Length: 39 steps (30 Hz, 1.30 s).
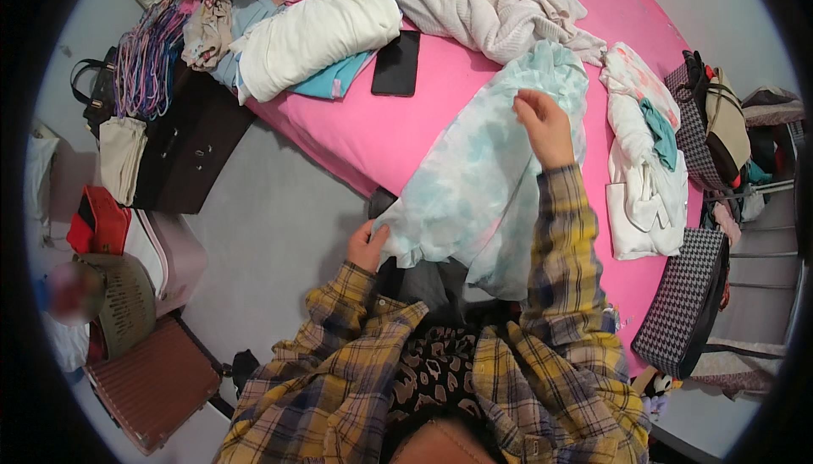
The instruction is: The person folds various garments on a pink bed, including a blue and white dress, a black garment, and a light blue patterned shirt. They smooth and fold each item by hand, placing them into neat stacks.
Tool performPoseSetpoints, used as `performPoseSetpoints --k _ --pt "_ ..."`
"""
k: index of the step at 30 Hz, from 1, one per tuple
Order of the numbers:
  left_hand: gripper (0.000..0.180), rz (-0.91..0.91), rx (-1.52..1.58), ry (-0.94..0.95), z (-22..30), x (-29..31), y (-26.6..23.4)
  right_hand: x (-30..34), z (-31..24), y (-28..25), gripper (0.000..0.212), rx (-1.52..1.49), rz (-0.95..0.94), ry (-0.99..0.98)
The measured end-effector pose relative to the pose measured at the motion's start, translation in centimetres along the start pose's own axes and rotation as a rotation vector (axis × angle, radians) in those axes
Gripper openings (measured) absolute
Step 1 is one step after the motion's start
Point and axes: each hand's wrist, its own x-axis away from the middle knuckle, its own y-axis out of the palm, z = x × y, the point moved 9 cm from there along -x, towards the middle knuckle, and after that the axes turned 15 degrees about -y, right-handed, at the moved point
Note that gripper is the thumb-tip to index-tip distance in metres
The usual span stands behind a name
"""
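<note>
The person in the yellow plaid flannel shirt has a thin, gauzy cloth (483,176), white washed with pale blue blotches, stretched between both hands over the edge of the pink bed (373,138), its soft folds hanging slack toward their lap. The left hand (367,246) is pinched tight on the cloth's lower hem, while the right hand (543,125) is closed on its upper edge, fingers curled into the fabric. Behind it lie a flat black phone (396,63), a plump white folded bundle (318,34) and a rumpled ribbed knit (483,7).
</note>
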Motion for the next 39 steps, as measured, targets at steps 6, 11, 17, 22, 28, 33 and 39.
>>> performPoseSetpoints --k 6,11,17,22,28,33,39 --pt "0.029 0.002 -0.065 0.038 0.5 0.1 1.9 13.2 -3.3 3.3 0.021 -0.297 -0.231 0.395" --pt "0.029 -0.033 -0.344 -0.140 0.4 -0.5 2.6 23.8 -1.4 5.1 0.027 -0.250 -0.474 0.546" --pt "0.027 -0.154 -0.112 -0.114 4.1 1.9 3.0 28.4 -0.1 8.5 0.046 -0.382 -0.393 0.496" --pt "0.029 -0.080 -0.116 -0.126 4.2 3.2 3.1 28.3 -0.8 12.6 0.041 -0.952 -0.159 0.675" --pt "0.022 0.298 -0.753 0.229 6.1 6.6 3.0 27.8 -1.2 11.9 0.029 -0.806 -0.042 0.670" --pt "0.017 0.319 -0.713 0.451 7.7 10.1 5.5 27.6 -1.9 9.9 0.027 -0.923 0.095 0.615" --pt "0.024 -0.157 -0.494 0.458 7.5 13.1 13.6 26.5 -2.6 8.8 0.032 -0.969 0.118 0.607"
